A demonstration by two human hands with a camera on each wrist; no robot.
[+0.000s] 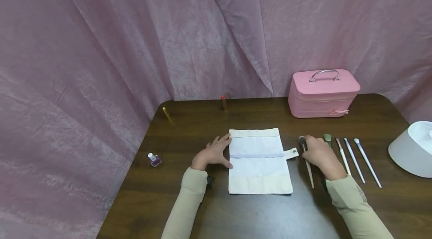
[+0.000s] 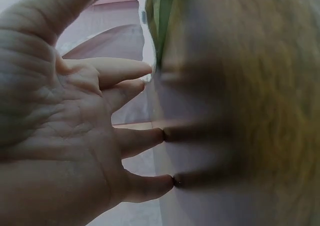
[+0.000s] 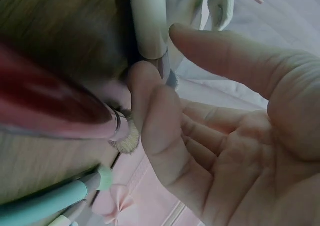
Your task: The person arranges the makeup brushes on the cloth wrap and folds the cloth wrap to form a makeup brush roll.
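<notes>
Brush roll [image 1: 259, 161] lying unrolled mid-tabletop [image 1: 189, 119], pinned at its nine o'clock edge by left hand [image 1: 213, 154], fingers flat and spread. Right hand [image 1: 318, 153] at three o'clock, loosely open, fingertips touching dark-tipped makeup brush [image 1: 306, 161]. Best pinched near the ferrule, neighbouring brushes [image 1: 354, 160] left undisturbed.

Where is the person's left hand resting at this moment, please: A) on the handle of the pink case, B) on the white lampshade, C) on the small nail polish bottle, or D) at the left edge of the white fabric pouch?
D: the left hand lies with straight fingers touching the left edge of the white fabric pouch.
</notes>
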